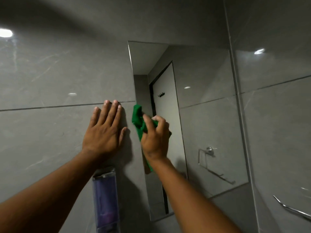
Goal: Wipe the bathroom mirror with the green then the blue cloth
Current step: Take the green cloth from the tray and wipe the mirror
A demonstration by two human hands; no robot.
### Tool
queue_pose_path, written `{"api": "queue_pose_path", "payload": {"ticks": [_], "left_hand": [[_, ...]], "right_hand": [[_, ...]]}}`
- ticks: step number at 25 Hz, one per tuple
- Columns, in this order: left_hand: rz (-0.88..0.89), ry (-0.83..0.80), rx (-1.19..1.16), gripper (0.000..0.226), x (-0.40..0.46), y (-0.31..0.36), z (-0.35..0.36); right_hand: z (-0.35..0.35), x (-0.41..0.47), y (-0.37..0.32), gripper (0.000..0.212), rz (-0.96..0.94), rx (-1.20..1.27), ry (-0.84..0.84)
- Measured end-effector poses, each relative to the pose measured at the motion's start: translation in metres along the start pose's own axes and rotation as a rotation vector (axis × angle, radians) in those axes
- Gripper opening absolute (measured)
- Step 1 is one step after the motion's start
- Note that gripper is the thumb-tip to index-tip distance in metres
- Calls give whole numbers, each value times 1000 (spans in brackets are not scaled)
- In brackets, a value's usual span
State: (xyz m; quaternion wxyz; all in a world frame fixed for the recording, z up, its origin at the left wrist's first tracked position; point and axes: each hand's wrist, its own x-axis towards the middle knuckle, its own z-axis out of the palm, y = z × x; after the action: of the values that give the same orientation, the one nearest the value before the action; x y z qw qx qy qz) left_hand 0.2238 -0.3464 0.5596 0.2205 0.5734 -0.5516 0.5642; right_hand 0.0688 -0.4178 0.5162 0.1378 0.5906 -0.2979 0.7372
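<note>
A tall frameless mirror [207,115] hangs on the grey tiled wall, right of centre. My right hand [154,138] presses a bunched green cloth [138,118] against the mirror's left edge, about halfway up. The cloth sticks out above and to the left of my fingers, and a strip of it shows below my wrist. My left hand [104,132] lies flat on the wall tile just left of the mirror, fingers spread and holding nothing. No blue cloth is in view.
A wall-mounted soap dispenser [105,199] with purple liquid sits below my left hand. A chrome rail [292,210] juts from the right-hand wall at lower right. The mirror reflects a door, a hook rack and a towel holder.
</note>
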Motion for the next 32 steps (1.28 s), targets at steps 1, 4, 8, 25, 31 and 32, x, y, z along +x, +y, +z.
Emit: {"api": "queue_pose_path", "payload": {"ticks": [1,4,8,25,31,32], "left_hand": [[-3,-2,-6,74,0,0,-1],[-5,-9,0,75,0,0,-3],[-1,3,16,75,0,0,0],[-289,-71,-936,72,8,14,-65],[-1066,-202,-1537,28,-60,-36,-93],[-1120,-185,-1589,26,-76,-41,-99]], "right_hand": [[-1,-3,3,39,-46,-12,-24],[-16,9,43,42,7,-99,21],[-51,33,129,36,468,-101,200],[2,89,-80,33,271,259,-220],[-10,48,-133,19,496,484,-498],[-12,38,-137,18,513,491,-561]]}}
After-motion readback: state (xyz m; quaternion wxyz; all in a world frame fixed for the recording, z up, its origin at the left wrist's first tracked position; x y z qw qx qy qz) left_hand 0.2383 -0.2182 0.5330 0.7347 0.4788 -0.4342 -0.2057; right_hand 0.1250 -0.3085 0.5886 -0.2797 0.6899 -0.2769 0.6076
